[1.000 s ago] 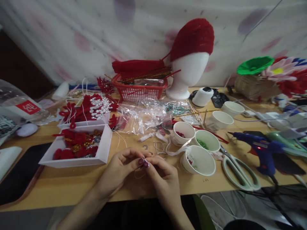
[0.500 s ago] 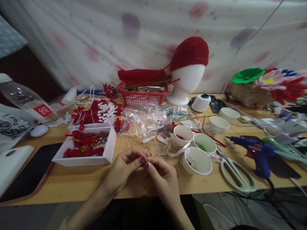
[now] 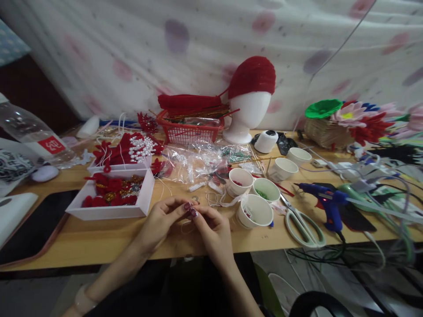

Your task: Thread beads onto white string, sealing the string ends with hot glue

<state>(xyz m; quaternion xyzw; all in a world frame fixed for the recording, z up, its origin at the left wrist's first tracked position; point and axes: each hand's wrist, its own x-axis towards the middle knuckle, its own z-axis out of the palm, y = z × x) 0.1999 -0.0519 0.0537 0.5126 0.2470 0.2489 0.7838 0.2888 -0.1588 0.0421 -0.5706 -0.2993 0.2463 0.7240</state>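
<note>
My left hand (image 3: 163, 218) and my right hand (image 3: 211, 226) meet fingertip to fingertip over the front of the wooden table (image 3: 109, 240). Both pinch something tiny, with a thin pale thread (image 3: 185, 226) looping under them; what they hold is too small to name. Just right of my right hand stand three white paper cups: one tilted with beads (image 3: 256, 211), one with green beads (image 3: 266, 190) and one with red beads (image 3: 240, 181). A white tray of red ornaments (image 3: 114, 198) lies left of my left hand.
Scissors (image 3: 302, 224) and a blue glue gun (image 3: 325, 204) lie to the right among cables. At the back stand a red basket (image 3: 188, 127), a foam head with a red cap (image 3: 249, 101), bead bags (image 3: 198, 160) and paper flowers (image 3: 350, 116). A bottle (image 3: 33, 136) lies far left.
The view has pulled back and shifted, so everything sits lower left and smaller. My hands keep the same pinching pose at the table's front.
</note>
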